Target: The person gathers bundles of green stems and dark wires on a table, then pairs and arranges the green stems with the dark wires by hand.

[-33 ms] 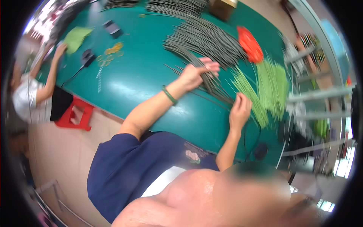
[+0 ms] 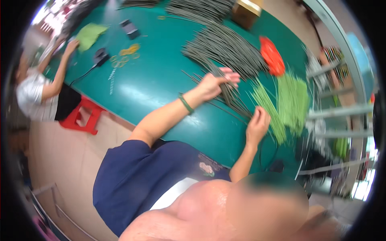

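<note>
A bundle of thin dark grey-green rods (image 2: 229, 95) lies across my left hand (image 2: 217, 85), clamped under the thumb while the fingers stretch out beneath it. A green bangle (image 2: 185, 103) circles that wrist. At the bundle's lower right ends is my right hand (image 2: 258, 123), its fingertips pinched together; what is between them, if anything, is too small to tell. A big pile of the same dark rods (image 2: 225, 48) spreads on the green table just beyond. Thin light green strands (image 2: 270, 110) lie right of my right hand.
On the green table (image 2: 152, 80) lie a red plastic bag (image 2: 272, 56), a light green sheet-like stack (image 2: 293, 104), yellow rings (image 2: 129, 50) and a small dark box (image 2: 129, 29). A cardboard box (image 2: 246, 14) stands at the back. Another person (image 2: 38, 94) sits at left by a red stool (image 2: 82, 116).
The whole scene has shifted slightly right, with the table also a little lower in the picture. My hands keep nearly the same pose around the rods.
</note>
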Motion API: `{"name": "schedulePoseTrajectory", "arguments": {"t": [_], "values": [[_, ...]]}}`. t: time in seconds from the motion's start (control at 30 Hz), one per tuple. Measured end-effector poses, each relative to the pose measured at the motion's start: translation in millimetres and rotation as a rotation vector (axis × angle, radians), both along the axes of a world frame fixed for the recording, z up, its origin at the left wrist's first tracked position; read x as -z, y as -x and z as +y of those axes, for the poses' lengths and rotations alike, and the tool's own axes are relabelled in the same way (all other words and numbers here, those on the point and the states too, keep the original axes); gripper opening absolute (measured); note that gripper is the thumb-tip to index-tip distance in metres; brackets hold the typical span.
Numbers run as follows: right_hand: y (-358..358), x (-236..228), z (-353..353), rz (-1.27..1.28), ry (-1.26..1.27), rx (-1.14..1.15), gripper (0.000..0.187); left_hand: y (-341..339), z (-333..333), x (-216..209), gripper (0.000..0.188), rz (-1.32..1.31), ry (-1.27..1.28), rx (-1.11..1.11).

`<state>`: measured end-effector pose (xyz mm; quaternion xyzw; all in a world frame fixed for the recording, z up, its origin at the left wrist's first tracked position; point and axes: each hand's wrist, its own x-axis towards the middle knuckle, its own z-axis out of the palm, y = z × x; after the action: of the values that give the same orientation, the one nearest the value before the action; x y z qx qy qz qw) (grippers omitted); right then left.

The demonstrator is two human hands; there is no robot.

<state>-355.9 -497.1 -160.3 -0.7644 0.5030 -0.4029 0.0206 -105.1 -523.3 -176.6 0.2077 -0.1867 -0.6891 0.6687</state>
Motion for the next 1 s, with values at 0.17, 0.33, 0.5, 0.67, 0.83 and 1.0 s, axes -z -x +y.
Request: {"name": "schedulePoseTrajectory", "arguments": {"t": [0.17,0.33,0.5,0.67,0.83,1.0], "values": [[-3.1,-0.3,4.1,-0.01,0.038,-0.063,0.013,-0.9,12.1,2.9,0.027,0.01,0.019,-0.013],[-10.0,-2.7,2.8,0.017,0.006,-0.077,0.013,1.2,12.3,-1.7,0.029,0.001,-0.023,0.018],[-14.5,-2.3,1.2,0.067,-0.04,-0.061,0.013,3.8,15.3,-10.6,0.034,-0.043,-0.015,0.059],[-8.3,0.1,2.4,0.039,-0.01,-0.059,0.015,4.9,18.9,-8.7,0.038,-0.084,-0.007,0.015],[-3.3,-1.3,7.9,0.05,-0.034,-0.037,0.017,3.6,14.0,2.3,0.029,-0.035,0.002,-0.037],[-4.7,-1.7,6.1,0.02,0.0,0.002,0.012,8.0,3.1,12.4,0.029,-0.052,0.062,-0.015]]}}
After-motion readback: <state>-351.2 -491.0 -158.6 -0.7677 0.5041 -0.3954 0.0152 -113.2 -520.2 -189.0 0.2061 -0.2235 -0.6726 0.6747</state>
